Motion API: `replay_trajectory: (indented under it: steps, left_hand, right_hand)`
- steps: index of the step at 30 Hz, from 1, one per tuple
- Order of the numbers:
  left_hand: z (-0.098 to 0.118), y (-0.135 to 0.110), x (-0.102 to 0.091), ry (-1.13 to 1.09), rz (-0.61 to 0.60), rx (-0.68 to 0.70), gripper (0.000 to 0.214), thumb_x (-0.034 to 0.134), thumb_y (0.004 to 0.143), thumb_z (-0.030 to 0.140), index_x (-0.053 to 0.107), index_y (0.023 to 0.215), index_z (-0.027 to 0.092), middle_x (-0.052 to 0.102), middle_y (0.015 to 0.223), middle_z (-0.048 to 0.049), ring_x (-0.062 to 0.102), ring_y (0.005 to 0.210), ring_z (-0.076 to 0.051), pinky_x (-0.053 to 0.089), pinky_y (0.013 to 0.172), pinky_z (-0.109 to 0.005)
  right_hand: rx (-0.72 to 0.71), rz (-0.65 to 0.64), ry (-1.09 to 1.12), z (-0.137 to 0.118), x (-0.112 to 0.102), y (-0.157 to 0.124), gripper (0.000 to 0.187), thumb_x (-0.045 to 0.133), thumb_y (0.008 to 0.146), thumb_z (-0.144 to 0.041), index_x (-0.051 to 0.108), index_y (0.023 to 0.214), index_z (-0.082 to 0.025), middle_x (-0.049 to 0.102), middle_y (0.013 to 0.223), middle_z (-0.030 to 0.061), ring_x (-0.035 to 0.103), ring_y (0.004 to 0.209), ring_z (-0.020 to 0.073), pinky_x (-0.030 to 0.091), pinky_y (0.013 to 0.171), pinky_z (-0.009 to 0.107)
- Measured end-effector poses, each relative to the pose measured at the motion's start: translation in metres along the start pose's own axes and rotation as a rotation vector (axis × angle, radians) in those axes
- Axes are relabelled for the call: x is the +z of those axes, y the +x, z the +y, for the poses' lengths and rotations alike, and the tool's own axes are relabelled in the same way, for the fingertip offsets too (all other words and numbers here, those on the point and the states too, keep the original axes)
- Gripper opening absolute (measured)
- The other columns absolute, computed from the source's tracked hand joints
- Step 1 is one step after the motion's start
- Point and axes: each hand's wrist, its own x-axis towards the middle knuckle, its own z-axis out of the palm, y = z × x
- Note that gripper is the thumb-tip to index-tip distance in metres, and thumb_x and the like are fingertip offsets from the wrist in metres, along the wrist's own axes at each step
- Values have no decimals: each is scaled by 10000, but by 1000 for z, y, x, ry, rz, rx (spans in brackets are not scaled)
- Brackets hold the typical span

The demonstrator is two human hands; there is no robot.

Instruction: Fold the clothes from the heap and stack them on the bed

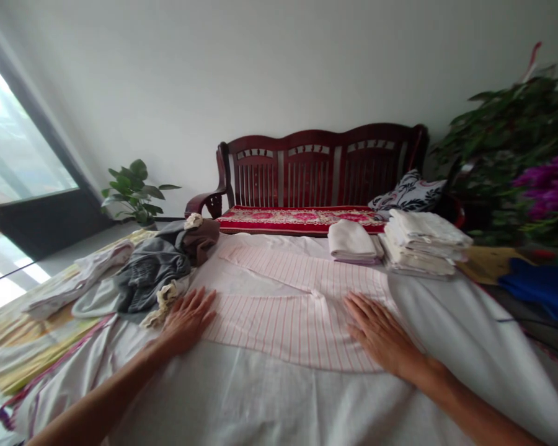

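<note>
Pink striped trousers lie spread flat on a white sheet, legs pointing left and waist at the right. My left hand rests with fingers stretched at the end of the nearer leg. Flat on the waist end lies my right hand, its fingers spread. Neither hand grips anything. Just beyond my left hand is a heap of dark grey clothing with a cream ruffled piece at its near edge.
Folded white clothes are stacked at the back right, beside a smaller folded pile. Behind stands a dark wooden bench with a red cushion. Potted plants flank it. Blue cloth lies at the right.
</note>
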Motion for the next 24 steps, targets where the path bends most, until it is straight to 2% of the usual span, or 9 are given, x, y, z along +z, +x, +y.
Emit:
replay_trajectory:
  steps: [2, 4, 6, 8, 10, 13, 16, 20, 24]
  left_hand:
    - [4, 0, -5, 25, 37, -36, 523, 427, 989, 417, 505, 1467, 220, 407, 1574, -141, 336, 1470, -342, 273, 1176, -567]
    - [17, 1, -10, 4, 88, 19, 460, 466, 968, 333, 585, 1394, 205, 459, 1540, -142, 380, 1447, -340, 307, 1170, -558]
    - [36, 1, -15, -89, 139, 155, 414, 469, 959, 269, 632, 1336, 212, 508, 1505, -120, 419, 1427, -321, 357, 1157, -539]
    - [56, 0, -19, -222, 162, 298, 384, 453, 972, 254, 656, 1298, 245, 557, 1467, -83, 460, 1403, -289, 421, 1128, -515]
    - [75, -3, -21, -330, 146, 417, 377, 439, 991, 261, 648, 1304, 273, 575, 1451, -53, 478, 1393, -253, 456, 1115, -475]
    - [93, -9, -23, -387, 64, 573, 450, 430, 1013, 286, 501, 1458, 301, 500, 1519, -29, 412, 1439, -224, 416, 1160, -436]
    - [101, -15, -21, -357, 10, 683, 573, 456, 1015, 371, 298, 1565, 327, 355, 1607, -32, 311, 1490, -257, 336, 1202, -480]
    - [101, -22, -14, -278, 29, 730, 686, 492, 985, 495, 187, 1587, 370, 207, 1656, -39, 241, 1507, -333, 284, 1196, -562]
    - [99, -24, -11, -234, 40, 726, 727, 484, 985, 503, 115, 1597, 368, 182, 1662, -46, 236, 1507, -346, 279, 1196, -561]
  right_hand:
    - [20, 7, 70, 1, -4, 3, 497, 471, 946, -390, 517, 1400, -193, 557, 1446, 144, 496, 1346, 297, 425, 1093, 512]
    - [42, 29, 169, 0, -17, 5, 406, 497, 923, -333, 582, 1298, -202, 631, 1335, 133, 573, 1247, 276, 481, 1030, 466]
    - [53, 24, 264, -2, -37, 3, 230, 517, 907, -275, 646, 1090, -220, 693, 1141, 99, 639, 1078, 243, 524, 925, 401]
    - [26, -54, 332, -7, -60, -2, 82, 550, 887, -231, 629, 864, -236, 687, 939, 48, 643, 910, 207, 522, 812, 344]
    - [-28, -172, 357, -10, -80, -11, 97, 600, 840, -181, 582, 762, -236, 650, 835, 9, 616, 825, 183, 488, 750, 310]
    - [-101, -289, 319, -11, -95, -25, 115, 620, 797, -128, 572, 775, -230, 628, 823, -8, 586, 812, 175, 448, 743, 301]
    - [-144, -293, 263, -7, -94, -35, 137, 548, 854, -102, 599, 843, -228, 634, 874, 8, 577, 864, 186, 433, 784, 314]
    - [-169, -276, 208, -3, -87, -38, 284, 447, 829, 2, 613, 894, -219, 633, 913, 28, 563, 877, 191, 415, 804, 327]
    - [-152, -315, 214, -5, -95, -38, 295, 425, 765, 18, 591, 838, -215, 628, 887, 29, 557, 858, 193, 406, 790, 329]
